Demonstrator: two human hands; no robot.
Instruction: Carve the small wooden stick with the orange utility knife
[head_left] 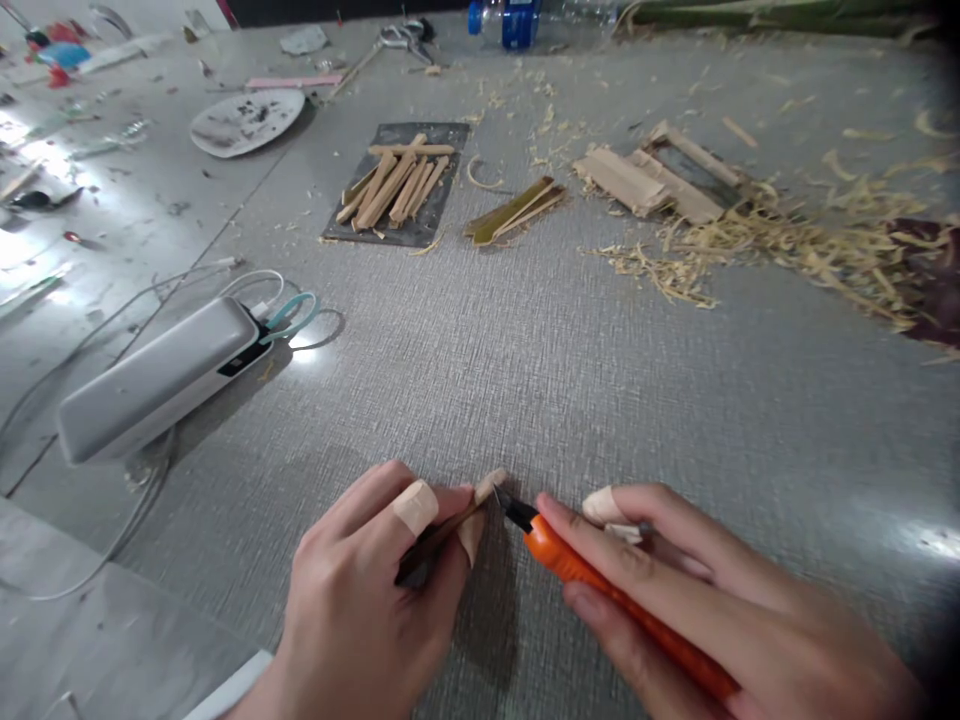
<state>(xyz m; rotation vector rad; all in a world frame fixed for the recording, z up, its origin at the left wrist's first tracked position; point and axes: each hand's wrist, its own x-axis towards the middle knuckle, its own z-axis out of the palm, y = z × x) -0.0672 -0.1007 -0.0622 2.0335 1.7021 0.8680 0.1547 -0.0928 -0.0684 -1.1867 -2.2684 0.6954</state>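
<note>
My left hand (367, 590) is closed round a short bamboo strip (480, 500), whose pale tip sticks out past the bandaged fingers. My right hand (720, 620) grips an orange utility knife (585, 575). Its black blade tip touches the end of the strip. Both hands rest low on the grey textured table (525, 350) near its front edge. A plaster wraps a left finger, another a right fingertip.
A dark mat (442, 215) with several cut bamboo sticks (390, 185) lies further back, green strips (514, 210) beside it. Wood blocks (645, 180) and shavings (810, 240) spread at right. A grey power bank (157, 375) with cables sits left, a dirty plate (244, 120) behind.
</note>
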